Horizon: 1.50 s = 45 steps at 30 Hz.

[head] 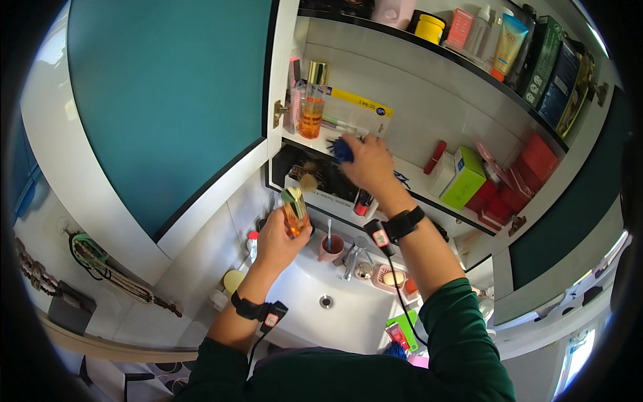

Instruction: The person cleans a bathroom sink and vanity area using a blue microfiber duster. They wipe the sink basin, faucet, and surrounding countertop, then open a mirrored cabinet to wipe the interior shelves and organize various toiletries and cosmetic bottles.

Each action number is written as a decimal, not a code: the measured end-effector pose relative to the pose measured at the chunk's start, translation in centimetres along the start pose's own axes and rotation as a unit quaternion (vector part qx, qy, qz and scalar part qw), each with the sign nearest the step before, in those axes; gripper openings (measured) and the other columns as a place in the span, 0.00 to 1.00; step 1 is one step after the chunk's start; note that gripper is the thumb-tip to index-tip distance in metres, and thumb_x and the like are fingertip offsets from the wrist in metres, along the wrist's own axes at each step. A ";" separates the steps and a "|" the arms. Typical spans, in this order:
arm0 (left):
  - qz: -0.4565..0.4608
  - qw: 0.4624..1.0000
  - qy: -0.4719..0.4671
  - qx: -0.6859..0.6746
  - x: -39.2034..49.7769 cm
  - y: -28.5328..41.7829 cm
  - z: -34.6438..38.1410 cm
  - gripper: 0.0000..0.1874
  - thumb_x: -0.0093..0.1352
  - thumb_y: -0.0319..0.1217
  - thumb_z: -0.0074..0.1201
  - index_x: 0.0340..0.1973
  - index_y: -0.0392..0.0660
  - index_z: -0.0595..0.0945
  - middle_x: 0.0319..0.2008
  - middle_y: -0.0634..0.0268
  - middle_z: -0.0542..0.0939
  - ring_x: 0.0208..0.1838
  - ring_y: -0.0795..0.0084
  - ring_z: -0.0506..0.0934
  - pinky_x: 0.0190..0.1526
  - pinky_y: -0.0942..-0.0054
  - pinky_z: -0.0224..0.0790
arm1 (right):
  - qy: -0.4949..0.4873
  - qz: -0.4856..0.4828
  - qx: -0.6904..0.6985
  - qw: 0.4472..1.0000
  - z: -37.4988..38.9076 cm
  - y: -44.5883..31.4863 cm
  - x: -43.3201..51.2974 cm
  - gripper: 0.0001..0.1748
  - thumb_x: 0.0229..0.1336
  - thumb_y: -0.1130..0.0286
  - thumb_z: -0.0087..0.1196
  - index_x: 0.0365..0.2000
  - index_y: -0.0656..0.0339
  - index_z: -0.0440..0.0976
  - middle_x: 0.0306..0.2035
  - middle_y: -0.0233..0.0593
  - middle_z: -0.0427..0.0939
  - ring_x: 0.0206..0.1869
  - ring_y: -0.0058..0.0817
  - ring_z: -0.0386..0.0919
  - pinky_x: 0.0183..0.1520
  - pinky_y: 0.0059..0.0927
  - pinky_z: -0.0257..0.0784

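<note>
My left hand (281, 241) is closed around a small bottle (295, 216) of amber liquid with a gold cap, held above the sink's back left. My right hand (370, 163) reaches into the wall cabinet and grips a dark blue shaggy cleaning cloth (341, 149) at the edge of the middle shelf (417, 176). Just left of that hand, a taller clear bottle (311, 113) with orange liquid and a gold cap stands upright on this shelf. Behind the hand leans a yellow-topped blister card (359, 103) with pens or brushes by it. My right fingertips are partly hidden.
Cabinet doors stand open at left (171, 110) and right (562, 241). A green box (463, 176) and red cases (502, 191) occupy the shelf's right. Below are a carton (321, 197) with makeup brushes, a faucet (357, 259), a pink cup (330, 248) with a toothbrush, and the sink (351, 316).
</note>
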<state>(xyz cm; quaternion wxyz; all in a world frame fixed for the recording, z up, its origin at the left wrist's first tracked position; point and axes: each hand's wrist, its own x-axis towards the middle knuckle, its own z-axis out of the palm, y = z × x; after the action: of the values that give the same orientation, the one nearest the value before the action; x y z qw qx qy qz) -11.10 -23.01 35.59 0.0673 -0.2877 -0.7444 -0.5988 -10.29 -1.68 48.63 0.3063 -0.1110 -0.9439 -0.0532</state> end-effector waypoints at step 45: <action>0.166 0.972 -0.084 0.144 14.4 9.9 15.4 0.29 0.61 0.40 0.64 0.51 0.36 0.72 0.45 0.44 0.80 0.49 0.44 0.78 0.50 0.54 0.71 | -0.029 0.115 0.282 0.952 -3.7 5.1 -18.9 0.19 0.46 0.69 0.62 0.42 0.60 0.78 0.35 0.50 0.75 0.39 0.51 0.76 0.41 0.43 0.73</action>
<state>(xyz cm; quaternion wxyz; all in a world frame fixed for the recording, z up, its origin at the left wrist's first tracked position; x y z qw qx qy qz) -14.23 -2.48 46.20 0.1432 -0.4437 -0.7676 -0.4397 7.92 -0.74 40.59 0.3013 -0.1292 -0.9100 0.2536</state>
